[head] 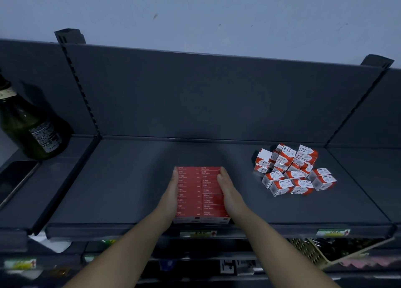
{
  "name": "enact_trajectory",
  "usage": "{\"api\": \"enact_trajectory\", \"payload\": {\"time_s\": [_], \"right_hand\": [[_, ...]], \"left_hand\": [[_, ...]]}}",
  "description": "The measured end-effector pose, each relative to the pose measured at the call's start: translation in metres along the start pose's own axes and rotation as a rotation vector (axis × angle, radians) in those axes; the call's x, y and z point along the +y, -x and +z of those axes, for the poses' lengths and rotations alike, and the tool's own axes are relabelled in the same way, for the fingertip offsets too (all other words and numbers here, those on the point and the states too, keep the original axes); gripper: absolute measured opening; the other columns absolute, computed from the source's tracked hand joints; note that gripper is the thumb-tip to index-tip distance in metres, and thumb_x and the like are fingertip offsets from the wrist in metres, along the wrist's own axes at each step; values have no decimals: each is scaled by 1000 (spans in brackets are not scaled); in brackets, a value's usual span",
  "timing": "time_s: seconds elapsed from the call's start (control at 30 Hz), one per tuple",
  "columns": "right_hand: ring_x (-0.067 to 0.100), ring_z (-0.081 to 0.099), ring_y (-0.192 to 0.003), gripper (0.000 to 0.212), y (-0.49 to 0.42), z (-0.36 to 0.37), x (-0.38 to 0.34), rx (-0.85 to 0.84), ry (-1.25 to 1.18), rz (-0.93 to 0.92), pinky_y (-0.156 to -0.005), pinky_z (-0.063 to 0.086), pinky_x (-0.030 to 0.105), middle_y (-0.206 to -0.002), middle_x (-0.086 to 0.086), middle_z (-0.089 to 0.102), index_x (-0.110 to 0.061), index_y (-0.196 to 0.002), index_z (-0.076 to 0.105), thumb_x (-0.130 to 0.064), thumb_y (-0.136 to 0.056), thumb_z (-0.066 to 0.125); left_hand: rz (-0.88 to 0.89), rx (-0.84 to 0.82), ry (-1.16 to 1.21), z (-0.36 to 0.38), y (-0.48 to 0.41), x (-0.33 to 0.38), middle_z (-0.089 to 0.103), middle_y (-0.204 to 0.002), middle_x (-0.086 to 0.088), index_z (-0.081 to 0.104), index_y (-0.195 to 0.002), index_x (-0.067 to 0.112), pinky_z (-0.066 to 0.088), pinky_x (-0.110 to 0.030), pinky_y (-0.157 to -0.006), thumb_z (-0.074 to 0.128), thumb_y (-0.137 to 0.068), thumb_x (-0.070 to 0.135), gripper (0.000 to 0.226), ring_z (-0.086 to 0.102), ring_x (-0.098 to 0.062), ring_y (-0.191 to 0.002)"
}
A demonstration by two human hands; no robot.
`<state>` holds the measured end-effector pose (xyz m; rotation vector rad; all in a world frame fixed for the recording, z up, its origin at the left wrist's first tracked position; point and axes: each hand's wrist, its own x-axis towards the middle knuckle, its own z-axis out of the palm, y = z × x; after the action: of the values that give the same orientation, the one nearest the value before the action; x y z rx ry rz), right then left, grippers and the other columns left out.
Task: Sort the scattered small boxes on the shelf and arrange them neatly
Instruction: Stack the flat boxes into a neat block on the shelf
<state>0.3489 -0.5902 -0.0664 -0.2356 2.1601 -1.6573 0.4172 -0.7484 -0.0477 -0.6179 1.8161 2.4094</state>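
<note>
While the left hand (173, 192) and right hand (227, 190) press flat, straight-fingered, against both sides of the red box block (200, 193) at the shelf (130, 190) front, uneven squeezing could buckle its rows, and the white-and-red boxes (293, 172) heaped to the right remain unsorted.

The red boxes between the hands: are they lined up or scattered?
Lined up: the red boxes lie flat in two straight columns, sides touching.
</note>
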Motion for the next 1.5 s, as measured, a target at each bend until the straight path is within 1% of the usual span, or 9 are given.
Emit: {"api": "enact_trajectory", "payload": {"time_s": [0.27,0.4,0.57,0.8,1.13,1.27,1.37,1.47,1.5], "right_hand": [[10,34,-142,55,-4,-8,0,34,-32,-10,-121,24,37,-156,-10,34,-28,-154,29,-48,-103,38],[11,49,-125,45,-19,-19,-4,64,56,-20,-102,37,25,-143,-1,49,-19,-144,43,-28,-101,53],[13,39,-137,56,-41,-13,-12,14,366,-63,-115,30,30,-153,-2,36,-19,-150,36,-33,-99,55],[9,44,-120,44,-47,-4,-15,-16,468,-72,-107,33,23,-140,2,39,-16,-139,47,-32,-99,54],[7,44,-110,36,-45,-8,-16,-53,463,-64,-93,32,19,-134,1,39,-18,-134,50,-31,-101,51],[8,41,-124,46,-44,-12,-17,-80,434,-53,-100,30,19,-146,2,35,-19,-145,42,-35,-102,49],[11,23,-146,58,-39,-11,-14,-51,325,-41,-116,19,25,-160,-2,21,-20,-155,28,-40,-103,45],[11,17,-149,63,-29,-8,-15,-5,95,18,-122,14,34,-163,-8,16,-25,-157,20,-50,-102,39],[11,19,-149,65,-28,-7,-14,6,38,44,-123,14,37,-163,-9,18,-27,-157,20,-54,-101,37]], "left_hand": [[37,1,-196,-16,-13,1,62,-131,2,52,-137,24,48,-34,-101,25,-94,70,69,62,-13,-116],[154,37,-462,-21,-25,26,53,-91,17,52,-93,25,38,-8,-76,24,-106,39,34,50,12,-78],[130,-46,-639,-14,-44,38,45,-85,21,48,-85,31,32,5,-65,23,-107,37,34,51,23,-69],[88,-66,-792,-20,-65,24,49,-120,-1,58,-90,24,33,-33,-105,23,-102,53,46,47,-10,-112],[63,-114,-835,-20,-62,27,49,-127,1,60,-108,26,28,-34,-108,13,-90,72,68,40,-9,-121],[65,-108,-755,-21,-58,32,55,-114,5,62,-110,15,37,-15,-97,17,-97,64,68,50,0,-106],[29,-47,-531,-18,-49,32,49,-139,7,49,-138,26,35,-28,-109,20,-96,68,65,47,-10,-127],[14,18,-241,-9,-36,33,68,-104,16,58,-109,37,44,-24,-85,18,-98,62,48,61,-3,-97],[7,24,-156,-7,-35,31,64,-117,15,55,-122,34,42,-24,-88,17,-97,63,54,59,-4,-106]]}}
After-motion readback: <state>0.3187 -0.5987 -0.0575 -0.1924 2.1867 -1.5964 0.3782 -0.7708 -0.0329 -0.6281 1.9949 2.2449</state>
